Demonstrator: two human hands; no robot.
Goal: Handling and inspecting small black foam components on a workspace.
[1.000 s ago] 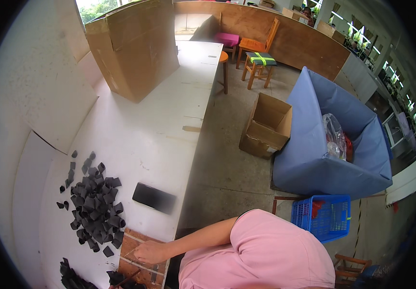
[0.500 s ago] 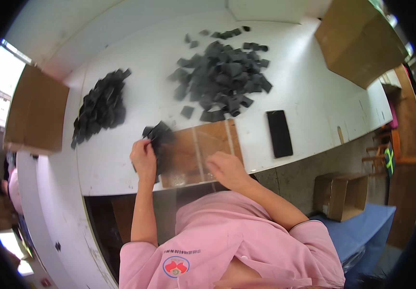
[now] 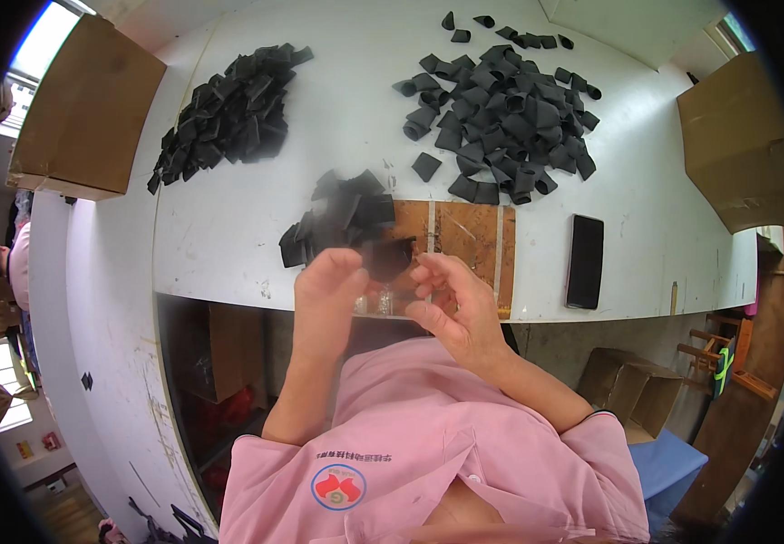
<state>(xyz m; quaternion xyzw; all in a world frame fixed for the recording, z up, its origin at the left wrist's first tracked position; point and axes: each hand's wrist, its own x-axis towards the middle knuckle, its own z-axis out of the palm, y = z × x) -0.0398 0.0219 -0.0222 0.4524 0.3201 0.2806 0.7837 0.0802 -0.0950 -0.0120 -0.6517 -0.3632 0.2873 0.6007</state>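
Over a brown board with pale strips, a dark fabric piece hangs between my hands. My left hand, slightly blurred, is closed on its left side. At its right edge is my right hand, fingers curled, with the thumb apart from them. A small blurred heap of flat black pieces lies beyond my left hand, partly over the board's left end. The right-hand pile of black pieces has many bent into open loops. Flatter black pieces form another pile at the far left.
A black phone lies on the white table right of the board. Cardboard boxes stand at the left and right. An open carton sits below the table's right side. Another person is at far left.
My hands have come closer together over the board, with a dark piece now between them. My left hand has left the small heap. The whole view has shifted, moving the table items rightward and upward.
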